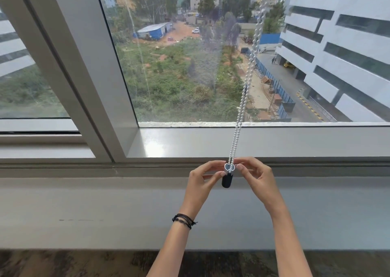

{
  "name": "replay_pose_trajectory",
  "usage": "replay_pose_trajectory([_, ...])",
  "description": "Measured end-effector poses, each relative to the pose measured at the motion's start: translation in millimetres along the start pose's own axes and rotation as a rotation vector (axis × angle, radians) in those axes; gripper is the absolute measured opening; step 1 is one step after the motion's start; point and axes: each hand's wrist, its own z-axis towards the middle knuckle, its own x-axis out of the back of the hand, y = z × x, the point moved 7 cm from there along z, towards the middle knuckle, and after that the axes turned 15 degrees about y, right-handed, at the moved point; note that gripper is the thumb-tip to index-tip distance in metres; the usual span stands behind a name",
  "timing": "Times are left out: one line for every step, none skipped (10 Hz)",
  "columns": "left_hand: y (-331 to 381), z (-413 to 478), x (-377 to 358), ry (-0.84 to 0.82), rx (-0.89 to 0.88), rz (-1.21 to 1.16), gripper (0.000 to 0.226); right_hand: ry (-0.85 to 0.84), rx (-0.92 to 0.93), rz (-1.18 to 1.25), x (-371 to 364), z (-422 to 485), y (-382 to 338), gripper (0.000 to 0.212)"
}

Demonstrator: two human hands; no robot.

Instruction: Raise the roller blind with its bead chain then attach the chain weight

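Observation:
A white bead chain [244,91] hangs as a double strand from the top right down across the window pane to the sill. Its lower end enters the chain weight [227,177], a small dark cylinder with a pale heart-shaped top opening. My left hand [203,178] pinches the weight from the left with thumb and fingertips. My right hand [256,177] pinches the chain and the weight's top from the right. The roller blind itself is out of view above the frame.
A grey window frame [88,86] with a thick slanted mullion divides two panes. The sill ledge [190,143] lies just behind my hands. Below runs a pale wall [105,209], then a dark patterned floor [84,264]. A black cord bracelet [183,220] is on my left wrist.

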Motion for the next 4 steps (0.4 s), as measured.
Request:
replay_pose_trajectory([-5.4, -1.8, 7.1, 0.024, 0.028, 0.034, 0.014, 0.082, -0.026, -0.02, 8.0, -1.5, 10.3, 0.015])
replay_pose_trajectory([-8.6, -5.1, 17.4, 0.055, 0.04, 0.066, 0.017, 0.178, -0.078, -0.029, 17.5, -6.5, 23.0, 0.015])
replay_pose_trajectory([-9.3, -11.2, 29.0, 0.071, 0.054, 0.078, 0.022, 0.266, -0.119, -0.052, 27.3, -15.5, 33.0, 0.023])
replay_pose_trajectory([-10.4, -16.3, 40.6, 0.08, 0.061, 0.079, 0.022, 0.377, -0.133, -0.038, 32.5, -25.8, 33.7, 0.028])
